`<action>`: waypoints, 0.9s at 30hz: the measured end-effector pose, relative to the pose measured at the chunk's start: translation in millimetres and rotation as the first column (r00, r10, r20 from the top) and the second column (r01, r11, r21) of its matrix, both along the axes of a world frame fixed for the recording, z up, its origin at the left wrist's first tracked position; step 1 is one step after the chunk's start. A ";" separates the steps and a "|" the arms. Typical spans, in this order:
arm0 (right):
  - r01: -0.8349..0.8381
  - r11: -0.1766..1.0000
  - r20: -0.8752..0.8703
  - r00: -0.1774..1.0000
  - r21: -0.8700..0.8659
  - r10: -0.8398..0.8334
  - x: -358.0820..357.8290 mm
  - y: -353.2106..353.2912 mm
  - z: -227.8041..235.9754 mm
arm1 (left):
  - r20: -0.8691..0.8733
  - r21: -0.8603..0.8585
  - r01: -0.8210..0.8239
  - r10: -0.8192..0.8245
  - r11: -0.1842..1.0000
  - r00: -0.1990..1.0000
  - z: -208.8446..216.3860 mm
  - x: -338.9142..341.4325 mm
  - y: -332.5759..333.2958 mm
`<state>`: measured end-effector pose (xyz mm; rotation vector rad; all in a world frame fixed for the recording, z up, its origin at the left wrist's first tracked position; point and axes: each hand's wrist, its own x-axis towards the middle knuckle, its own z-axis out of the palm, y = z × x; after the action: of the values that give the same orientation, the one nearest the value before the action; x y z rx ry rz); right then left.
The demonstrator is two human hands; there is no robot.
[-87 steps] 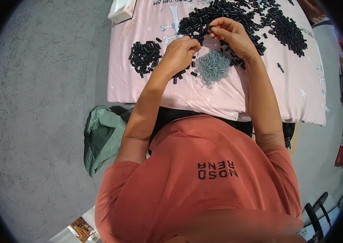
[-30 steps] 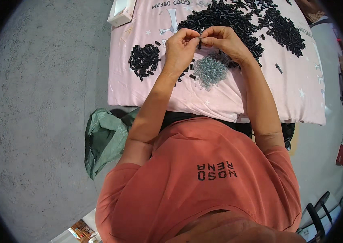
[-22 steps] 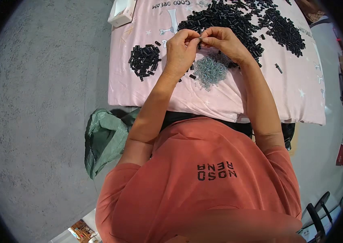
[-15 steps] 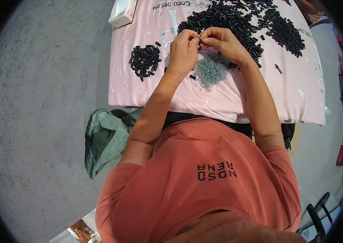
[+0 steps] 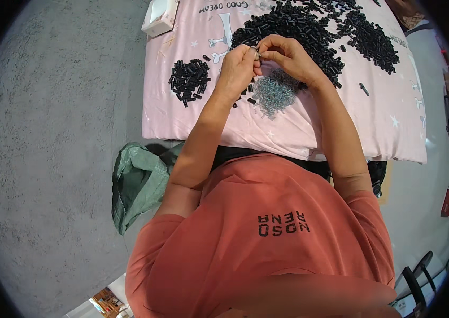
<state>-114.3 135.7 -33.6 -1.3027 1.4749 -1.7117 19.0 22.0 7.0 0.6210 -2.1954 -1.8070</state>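
Note:
My left hand (image 5: 238,71) and my right hand (image 5: 289,61) meet over the pink-covered table, fingertips touching. Both are closed in a pinch around something small, mostly hidden by the fingers; a bit of it looks dark or metallic. Just below them lies a heap of small silvery metal pieces (image 5: 276,95), too fine to tell whether screws or springs. A large pile of short black cylindrical parts (image 5: 288,24) spreads behind my hands. A smaller group of the same black parts (image 5: 188,80) sits left of my left hand, and a few loose ones (image 5: 251,100) lie under it.
A white box (image 5: 160,18) stands at the far left table corner, with thin sticks (image 5: 167,42) beside it. Another black pile (image 5: 370,42) lies far right, and a single dark, bolt-like piece (image 5: 364,89) rests nearer. A green sack (image 5: 139,183) stands on the floor left of me.
Both hands have shifted slightly left, and the fingers of my left hand have curled in more. Loose black parts beneath my left hand show more now.

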 end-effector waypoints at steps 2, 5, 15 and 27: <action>-0.007 1.000 0.076 0.997 -0.018 0.008 3.9 -0.6 3.5 | -0.017 -0.069 -0.011 0.009 0.998 1.000 -2.3 0.2 0.2; 0.021 1.000 0.052 0.998 -0.022 -0.020 2.7 -0.9 0.8 | 0.002 -0.106 -0.001 0.002 0.994 1.000 0.1 0.4 0.7; 0.013 0.984 -0.136 0.991 0.176 0.011 -4.5 7.9 7.0 | 0.051 -0.143 -0.002 0.009 0.990 0.999 -12.3 5.9 -12.1; -0.032 0.988 0.192 0.981 0.154 0.002 -4.6 12.5 18.7 | -0.042 -0.122 -0.040 0.035 0.992 0.998 -17.7 7.7 -13.8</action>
<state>-119.0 148.2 -14.9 -1.0361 1.4497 -1.6245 26.6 8.3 -10.7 0.5910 -2.2328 -1.6370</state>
